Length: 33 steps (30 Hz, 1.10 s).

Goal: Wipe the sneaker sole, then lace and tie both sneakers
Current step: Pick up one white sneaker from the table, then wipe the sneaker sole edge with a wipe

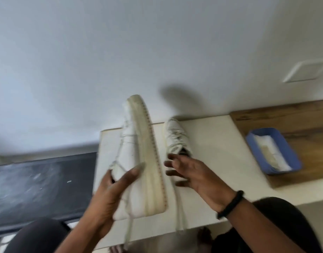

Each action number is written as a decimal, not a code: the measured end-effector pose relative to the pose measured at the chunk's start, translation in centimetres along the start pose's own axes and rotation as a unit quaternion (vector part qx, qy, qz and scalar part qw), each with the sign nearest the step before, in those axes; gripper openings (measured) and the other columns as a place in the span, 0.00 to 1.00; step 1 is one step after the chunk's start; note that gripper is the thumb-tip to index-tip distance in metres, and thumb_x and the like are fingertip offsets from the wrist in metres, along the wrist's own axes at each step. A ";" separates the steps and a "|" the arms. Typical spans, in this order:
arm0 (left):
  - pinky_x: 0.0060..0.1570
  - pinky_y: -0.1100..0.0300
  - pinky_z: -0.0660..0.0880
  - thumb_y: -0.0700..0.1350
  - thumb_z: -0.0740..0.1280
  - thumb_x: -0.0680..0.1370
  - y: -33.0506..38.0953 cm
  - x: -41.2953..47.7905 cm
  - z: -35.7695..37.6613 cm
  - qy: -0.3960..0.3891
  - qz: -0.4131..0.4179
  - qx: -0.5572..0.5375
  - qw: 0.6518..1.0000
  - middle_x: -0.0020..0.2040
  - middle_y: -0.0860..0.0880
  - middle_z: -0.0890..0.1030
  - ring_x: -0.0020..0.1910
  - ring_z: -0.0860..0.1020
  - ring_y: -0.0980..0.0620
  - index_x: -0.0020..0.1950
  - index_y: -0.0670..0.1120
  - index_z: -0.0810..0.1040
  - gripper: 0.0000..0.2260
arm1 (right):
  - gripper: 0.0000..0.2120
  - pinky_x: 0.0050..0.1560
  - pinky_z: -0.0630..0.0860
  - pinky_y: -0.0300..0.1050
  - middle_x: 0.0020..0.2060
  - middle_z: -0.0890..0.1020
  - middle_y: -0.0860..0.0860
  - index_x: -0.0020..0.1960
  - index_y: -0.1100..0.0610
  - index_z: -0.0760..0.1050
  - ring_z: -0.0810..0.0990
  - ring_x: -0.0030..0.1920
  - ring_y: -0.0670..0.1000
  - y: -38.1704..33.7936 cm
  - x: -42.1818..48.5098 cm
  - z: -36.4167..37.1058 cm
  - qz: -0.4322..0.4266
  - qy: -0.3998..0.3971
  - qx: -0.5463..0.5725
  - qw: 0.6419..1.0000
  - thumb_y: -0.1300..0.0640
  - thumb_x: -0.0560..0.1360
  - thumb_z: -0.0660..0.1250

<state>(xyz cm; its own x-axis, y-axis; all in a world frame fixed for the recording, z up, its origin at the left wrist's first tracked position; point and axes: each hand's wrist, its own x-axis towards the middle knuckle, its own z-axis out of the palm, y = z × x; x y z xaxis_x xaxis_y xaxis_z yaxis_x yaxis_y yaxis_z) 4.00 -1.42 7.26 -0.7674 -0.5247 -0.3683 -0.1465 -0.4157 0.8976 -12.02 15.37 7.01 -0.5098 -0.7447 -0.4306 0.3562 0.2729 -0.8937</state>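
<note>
Gripping sneaker [137, 157], left hand [109, 195] — right [195, 178] splayed

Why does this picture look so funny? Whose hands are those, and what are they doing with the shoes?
No machine here. A person wears a camera on their head, so you look down at their own two hands, as if you were them.

The left hand holds up a white sneaker, tipped on its side so the yellowed sole edge faces right. Its loose laces dangle down.

The right hand, with a black wristband, is spread open by the second sneaker, which sits on the white table. The picture is too blurry to tell if it touches.

On the right, a blue tray with a white cloth in it rests on a wooden top.
</note>
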 end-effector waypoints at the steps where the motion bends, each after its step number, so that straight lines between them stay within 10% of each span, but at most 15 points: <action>1: 0.46 0.53 0.85 0.53 0.84 0.62 -0.4 0.1 0.4 0.000 0.003 0.003 1.000 0.56 0.43 0.88 0.53 0.87 0.45 0.61 0.43 0.83 0.31 | 0.27 0.61 0.75 0.53 0.61 0.84 0.52 0.66 0.54 0.78 0.83 0.61 0.52 -0.2 0.1 -1.0 0.002 0.052 0.013 0.999 0.41 0.72 0.74; 6: 0.62 0.44 0.79 0.54 0.80 0.68 -0.9 1.2 1.3 0.001 0.027 0.038 0.999 0.60 0.46 0.87 0.59 0.85 0.45 0.66 0.46 0.82 0.28 | 0.08 0.52 0.72 0.49 0.55 0.85 0.60 0.52 0.57 0.82 0.82 0.49 0.52 -1.1 0.4 -4.3 -0.005 0.182 0.060 0.981 0.53 0.78 0.70; 9: 0.69 0.35 0.70 0.70 0.79 0.62 -1.7 3.2 1.5 -0.005 0.012 0.085 0.996 0.63 0.47 0.85 0.65 0.81 0.42 0.69 0.51 0.80 0.40 | 0.10 0.46 0.75 0.43 0.55 0.84 0.63 0.56 0.62 0.81 0.82 0.48 0.54 -1.2 -0.1 -4.5 -0.034 0.183 0.089 0.979 0.57 0.79 0.69; 15: 0.64 0.40 0.73 0.65 0.83 0.56 0.5 4.1 11.1 -0.121 0.029 0.071 0.990 0.59 0.44 0.87 0.58 0.86 0.42 0.67 0.48 0.81 0.44 | 0.12 0.50 0.76 0.46 0.47 0.85 0.53 0.57 0.63 0.82 0.83 0.47 0.50 -1.4 -1.3 -7.1 -0.086 0.224 0.122 0.963 0.57 0.78 0.70; 19: 0.62 0.40 0.75 0.50 0.74 0.73 0.4 5.6 15.9 -0.156 0.013 0.067 0.985 0.58 0.44 0.87 0.58 0.85 0.41 0.68 0.47 0.80 0.23 | 0.09 0.46 0.75 0.42 0.46 0.86 0.52 0.55 0.61 0.83 0.84 0.45 0.49 -1.7 -3.1 -11.7 -0.106 0.259 0.103 0.954 0.58 0.79 0.69; 22: 0.63 0.39 0.76 0.48 0.72 0.73 0.0 5.9 18.7 -0.169 -0.003 0.088 0.982 0.57 0.44 0.87 0.56 0.86 0.42 0.66 0.47 0.81 0.21 | 0.05 0.41 0.76 0.36 0.43 0.86 0.54 0.48 0.60 0.83 0.83 0.42 0.49 -1.1 -4.8 -17.4 -0.113 0.342 0.032 0.932 0.59 0.79 0.69; 26: 0.61 0.40 0.78 0.62 0.84 0.58 -1.1 6.4 20.8 -0.196 -0.010 0.104 0.975 0.59 0.45 0.87 0.58 0.86 0.43 0.66 0.50 0.81 0.39 | 0.06 0.48 0.82 0.53 0.39 0.86 0.55 0.39 0.56 0.82 0.83 0.42 0.53 2.9 -4.5 -27.7 -0.004 0.502 -0.140 0.853 0.59 0.75 0.71; 33: 0.65 0.37 0.76 0.55 0.81 0.65 -2.4 6.6 21.8 -0.178 -0.018 0.121 0.976 0.58 0.47 0.87 0.58 0.86 0.45 0.65 0.50 0.82 0.30 | 0.08 0.49 0.83 0.53 0.44 0.85 0.55 0.46 0.58 0.83 0.83 0.46 0.56 4.8 -2.0 -34.4 0.098 0.395 -0.453 0.793 0.59 0.76 0.65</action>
<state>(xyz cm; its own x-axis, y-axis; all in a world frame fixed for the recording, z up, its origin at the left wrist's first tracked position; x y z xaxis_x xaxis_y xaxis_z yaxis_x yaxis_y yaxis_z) -14.33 12.36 7.98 -0.9206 -0.2043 -0.3327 -0.2882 -0.2191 0.9322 -36.26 39.13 -0.73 -0.9734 -0.1166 -0.1974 -0.0362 0.9284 -0.3698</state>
